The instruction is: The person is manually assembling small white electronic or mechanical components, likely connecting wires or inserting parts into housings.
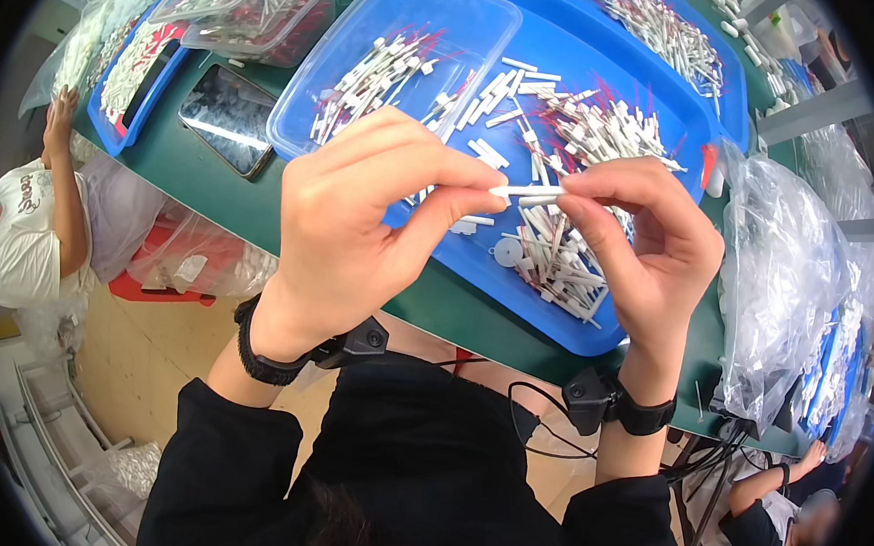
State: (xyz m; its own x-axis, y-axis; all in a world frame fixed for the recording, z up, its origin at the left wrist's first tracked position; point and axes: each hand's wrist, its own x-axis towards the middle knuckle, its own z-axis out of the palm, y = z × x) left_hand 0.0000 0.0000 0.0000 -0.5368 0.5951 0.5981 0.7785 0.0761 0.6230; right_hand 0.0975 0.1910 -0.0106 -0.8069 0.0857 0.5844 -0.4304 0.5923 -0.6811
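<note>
My left hand (367,194) pinches one end of a slim white plastic piece (532,192) between thumb and forefinger. On its other end, the thumb and forefinger of my right hand (654,246) are also closed, so the piece lies roughly level between both hands. Its exact kind is too small to make out. Below and behind it stands a blue tray (501,289) with many slim white pieces, some with thin red wires. A clear plastic container (292,114) with similar wired pieces sits at the tray's left, partly hidden by my left hand.
A phone (228,118) lies on the green table (163,171) at left, near a small blue tray (104,125) of white parts. Another blue tray (734,86) stands far right. Clear bags (782,284) bulge at right. Other people (34,233) sit at both sides.
</note>
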